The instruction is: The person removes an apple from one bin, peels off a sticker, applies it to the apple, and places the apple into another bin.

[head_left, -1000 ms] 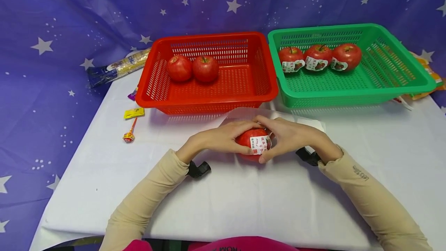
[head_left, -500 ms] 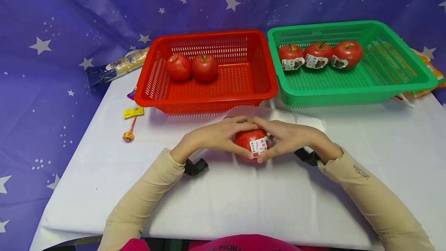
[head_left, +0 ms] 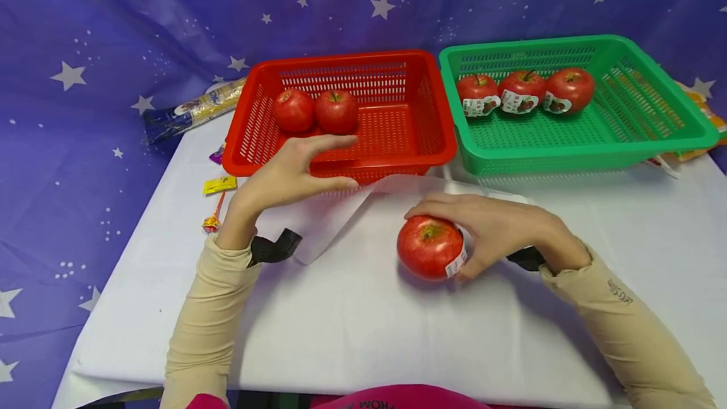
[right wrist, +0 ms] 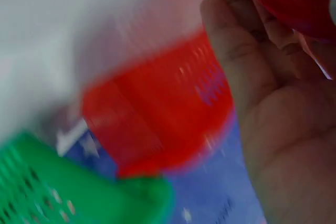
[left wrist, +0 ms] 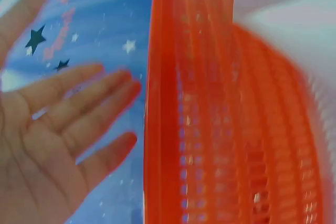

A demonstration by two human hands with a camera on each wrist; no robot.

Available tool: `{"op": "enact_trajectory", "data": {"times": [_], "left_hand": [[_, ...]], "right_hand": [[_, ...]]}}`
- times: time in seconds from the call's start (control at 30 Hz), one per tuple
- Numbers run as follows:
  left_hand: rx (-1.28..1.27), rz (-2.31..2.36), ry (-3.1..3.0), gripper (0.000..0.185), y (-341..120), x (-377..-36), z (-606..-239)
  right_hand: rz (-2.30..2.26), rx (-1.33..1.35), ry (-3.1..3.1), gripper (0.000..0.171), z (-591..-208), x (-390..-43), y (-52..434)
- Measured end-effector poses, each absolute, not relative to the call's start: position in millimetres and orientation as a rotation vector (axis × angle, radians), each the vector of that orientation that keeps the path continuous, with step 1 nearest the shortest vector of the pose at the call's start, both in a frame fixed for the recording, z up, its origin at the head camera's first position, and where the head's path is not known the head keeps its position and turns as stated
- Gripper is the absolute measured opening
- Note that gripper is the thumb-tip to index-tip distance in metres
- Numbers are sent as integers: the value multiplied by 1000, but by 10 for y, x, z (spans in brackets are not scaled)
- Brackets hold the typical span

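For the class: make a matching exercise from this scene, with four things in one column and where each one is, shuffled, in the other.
Things:
1. apple with label
2. two plain apples
3. lollipop
4. left hand

Places:
A. in the red basket
B. raised in front of the red basket, holding nothing
C. on the cloth, gripped by the right hand
D. near the table's left edge

Pairs: 1-C, 2-A, 3-D, 4-B

Right hand [head_left: 500, 232] around stickered apple [head_left: 430, 248]; left hand [head_left: 284, 175] beside red basket [head_left: 437, 144].

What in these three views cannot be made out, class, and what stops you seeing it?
- Sticker on the held apple: head view, its print hidden under the right hand.
- Red basket: left wrist view, blurred.
- Snack packets beside it: head view, print too small.
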State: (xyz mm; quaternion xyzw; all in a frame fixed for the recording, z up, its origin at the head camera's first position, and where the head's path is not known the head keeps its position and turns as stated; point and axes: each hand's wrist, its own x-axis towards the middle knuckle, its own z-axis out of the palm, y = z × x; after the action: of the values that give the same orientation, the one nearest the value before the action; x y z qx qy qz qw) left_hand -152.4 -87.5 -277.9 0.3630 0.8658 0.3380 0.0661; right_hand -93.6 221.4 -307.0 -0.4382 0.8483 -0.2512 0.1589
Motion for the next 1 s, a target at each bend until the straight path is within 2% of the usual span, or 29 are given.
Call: {"op": "enact_trajectory", "data": {"times": [0.1, 0.2, 0.33, 0.47, 0.57, 0.67, 0.83, 1.0], "left_hand": [[1116, 915, 2691, 63, -802, -1533, -2780], [1175, 847, 2682, 66, -543, -1534, -2840], [1156, 745, 2723, 81, 50, -1597, -2863], [1083, 557, 2812, 104, 701, -1775, -2857], [949, 416, 2823, 117, 1029, -1885, -2913], [813, 296, 2821, 118, 1193, -1930, -2977], [747, 222, 2889, 117, 1270, -1927, -3013], [730, 215, 2922, 120, 1290, -1901, -3010]], "right_hand": [[-779, -1194, 2548, 88, -2857, -940, 2372], [-774, -1135, 2704, 89, -2639, -973, 2533], [-742, -1009, 2889, 97, -2381, -1035, 2757], [-789, -886, 3006, 104, -2231, -1168, 3012], [-775, -751, 3078, 105, -2199, -1359, 3194], [-696, -597, 3104, 103, -2187, -1613, 3306], [-503, -469, 3078, 106, -2297, -2025, 3330], [-180, -469, 2925, 96, -2503, -2258, 3248]]}}
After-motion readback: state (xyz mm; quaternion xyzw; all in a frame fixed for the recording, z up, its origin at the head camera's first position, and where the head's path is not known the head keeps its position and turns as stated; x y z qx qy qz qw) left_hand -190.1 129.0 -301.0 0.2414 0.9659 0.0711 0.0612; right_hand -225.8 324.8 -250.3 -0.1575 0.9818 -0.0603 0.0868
